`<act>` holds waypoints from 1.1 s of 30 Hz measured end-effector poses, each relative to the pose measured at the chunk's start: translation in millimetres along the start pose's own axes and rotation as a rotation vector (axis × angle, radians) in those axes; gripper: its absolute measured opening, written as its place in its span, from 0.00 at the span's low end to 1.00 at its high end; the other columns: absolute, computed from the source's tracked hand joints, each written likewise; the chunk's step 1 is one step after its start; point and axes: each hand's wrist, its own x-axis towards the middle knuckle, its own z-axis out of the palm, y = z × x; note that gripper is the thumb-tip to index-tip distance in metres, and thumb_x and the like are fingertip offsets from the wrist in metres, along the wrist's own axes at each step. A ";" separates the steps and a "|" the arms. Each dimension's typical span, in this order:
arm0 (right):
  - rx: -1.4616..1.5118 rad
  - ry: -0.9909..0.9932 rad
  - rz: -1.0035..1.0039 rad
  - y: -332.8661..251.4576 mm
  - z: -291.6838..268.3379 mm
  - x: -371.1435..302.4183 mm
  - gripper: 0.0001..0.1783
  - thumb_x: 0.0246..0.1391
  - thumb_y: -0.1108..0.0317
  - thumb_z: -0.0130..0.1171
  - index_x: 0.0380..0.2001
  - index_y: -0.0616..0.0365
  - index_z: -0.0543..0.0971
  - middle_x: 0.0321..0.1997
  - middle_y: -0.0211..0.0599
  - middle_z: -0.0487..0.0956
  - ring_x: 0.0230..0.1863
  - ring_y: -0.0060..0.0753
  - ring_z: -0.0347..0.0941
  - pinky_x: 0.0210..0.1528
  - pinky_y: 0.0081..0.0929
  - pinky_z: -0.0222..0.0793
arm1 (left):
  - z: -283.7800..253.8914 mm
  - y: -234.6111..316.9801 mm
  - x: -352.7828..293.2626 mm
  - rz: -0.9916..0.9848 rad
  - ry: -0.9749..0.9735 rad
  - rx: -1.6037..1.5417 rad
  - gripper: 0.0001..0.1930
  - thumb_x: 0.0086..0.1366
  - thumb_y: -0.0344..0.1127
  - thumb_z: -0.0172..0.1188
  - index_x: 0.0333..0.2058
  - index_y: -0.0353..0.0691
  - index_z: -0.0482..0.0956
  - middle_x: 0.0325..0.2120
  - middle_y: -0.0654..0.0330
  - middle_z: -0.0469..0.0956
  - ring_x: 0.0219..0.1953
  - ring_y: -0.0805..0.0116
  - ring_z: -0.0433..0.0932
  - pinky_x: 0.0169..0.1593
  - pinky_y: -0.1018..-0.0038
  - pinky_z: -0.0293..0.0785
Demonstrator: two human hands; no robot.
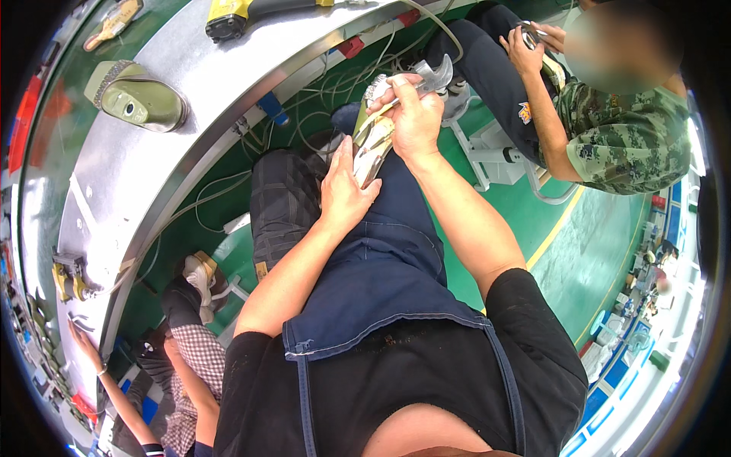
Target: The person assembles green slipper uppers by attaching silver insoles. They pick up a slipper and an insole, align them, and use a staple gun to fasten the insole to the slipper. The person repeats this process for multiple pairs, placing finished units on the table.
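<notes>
Shoe-shaped workpiece [371, 148], olive and cream, lies out over your knees between your two hands, its long axis running away from you. Contact with the thigh: cannot tell.

Left hand [345, 189]: fingers laid along the left flank, thumb across the near end, so the piece sits in a cupped, partly closed hold.

Right hand [416, 118]: fingers curled around a claw-headed metal tool [435, 77], with the lower part of the hand against the piece's right side. The curved head juts past your knuckles, up and to the right, apart from the workpiece. Whether its handle bears on the piece: hidden by your fingers.

Off to the left on the metal bench [221, 68] stands a similar olive piece [135, 103] with a rough grey edge; a yellow-and-black power tool [228, 18] lies near the bench's far end.

Step, as judged: hand work on the upper side of the piece, probably positioning or inspecting, since the claw is biting nothing. Next move, as judged: keep your left hand steadying the near end; if the claw is needed, rotate your right wrist to bring its head onto the edge, fingertips clear.
</notes>
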 end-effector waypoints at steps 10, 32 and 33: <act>0.063 0.022 0.057 7.5 11.5 -1.8 0.08 0.66 0.68 0.59 0.37 0.64 0.78 0.24 0.38 0.79 0.20 0.34 0.80 0.24 0.31 0.80 | 0.3 0.4 1.5 0.035 -0.009 0.038 0.51 0.52 0.37 0.76 0.71 0.24 0.60 0.66 0.37 0.70 0.67 0.43 0.73 0.69 0.61 0.71; -1.239 -0.869 0.735 -101.2 -27.4 -24.0 0.10 0.73 0.69 0.53 0.49 0.65 0.71 0.37 0.39 0.82 0.35 0.30 0.84 0.32 0.31 0.80 | -10.2 -1.9 2.7 0.019 -0.098 0.000 0.51 0.54 0.36 0.74 0.73 0.27 0.57 0.70 0.36 0.66 0.73 0.44 0.66 0.74 0.62 0.64; -1.256 -0.853 0.789 -102.2 -27.0 -26.1 0.10 0.73 0.69 0.52 0.49 0.66 0.71 0.38 0.40 0.82 0.35 0.30 0.84 0.32 0.31 0.81 | -10.2 -2.3 2.9 0.024 -0.099 0.003 0.51 0.55 0.36 0.74 0.74 0.27 0.57 0.70 0.36 0.66 0.73 0.44 0.66 0.74 0.62 0.64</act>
